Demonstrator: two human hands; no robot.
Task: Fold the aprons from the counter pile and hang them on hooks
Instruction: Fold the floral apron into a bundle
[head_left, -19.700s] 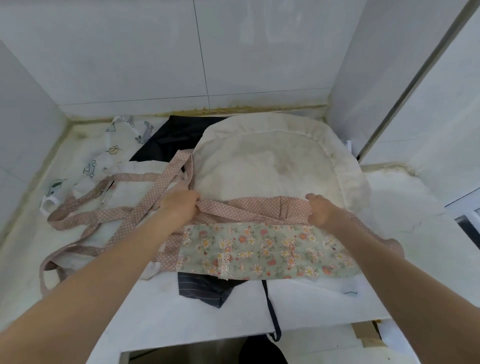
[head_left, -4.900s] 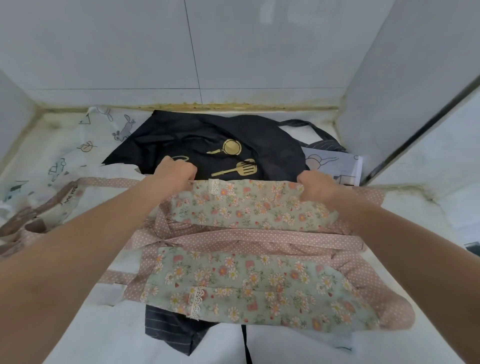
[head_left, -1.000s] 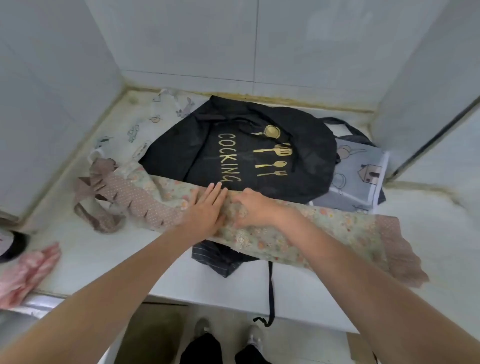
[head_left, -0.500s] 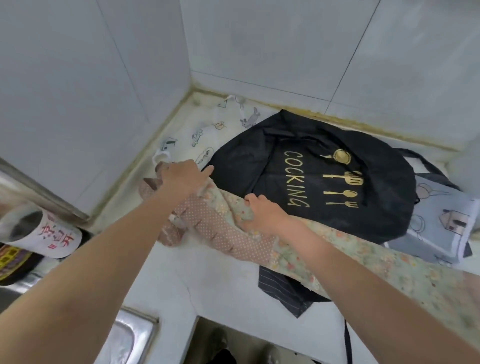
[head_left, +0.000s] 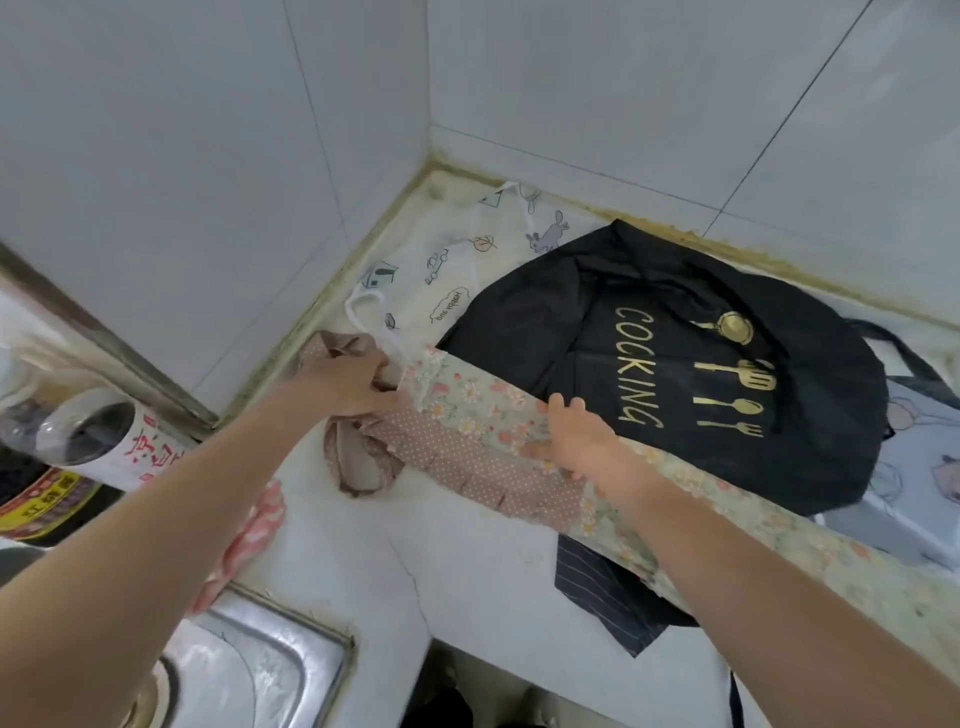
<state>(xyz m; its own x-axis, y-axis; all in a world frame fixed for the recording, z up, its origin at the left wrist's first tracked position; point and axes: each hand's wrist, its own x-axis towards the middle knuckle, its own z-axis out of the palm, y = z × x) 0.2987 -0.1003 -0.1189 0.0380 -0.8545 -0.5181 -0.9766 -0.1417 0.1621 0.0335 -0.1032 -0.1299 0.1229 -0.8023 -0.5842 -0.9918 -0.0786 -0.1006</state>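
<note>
1. Head view, textures: the floral apron (head_left: 498, 415), soft cotton with small flowers and a pink dotted ruffle, lies folded into a long narrow band running from centre left to the lower right of the frame, across the pale stone bench (head_left: 457, 566).
2. The left hand (head_left: 353, 382) grips the bunched pink straps (head_left: 358, 457) at the band's left end, fingers curled round the cloth; the right hand (head_left: 582, 441) lies on the band at centre, fingers curled over its far edge.
3. Behind it, a smooth black apron (head_left: 675, 384) printed "COOKING" in gold lies flat, centre right.
4. Change: compared with half a second ago, the left hand sits closer to the band's end, and the view has swung left, showing more steel sink (head_left: 249, 670) at lower left.
5. Count: five aprons visible, namely floral, black, white printed (head_left: 441, 275), grey printed (head_left: 919, 467) and dark striped (head_left: 602, 587); two hands.
</note>
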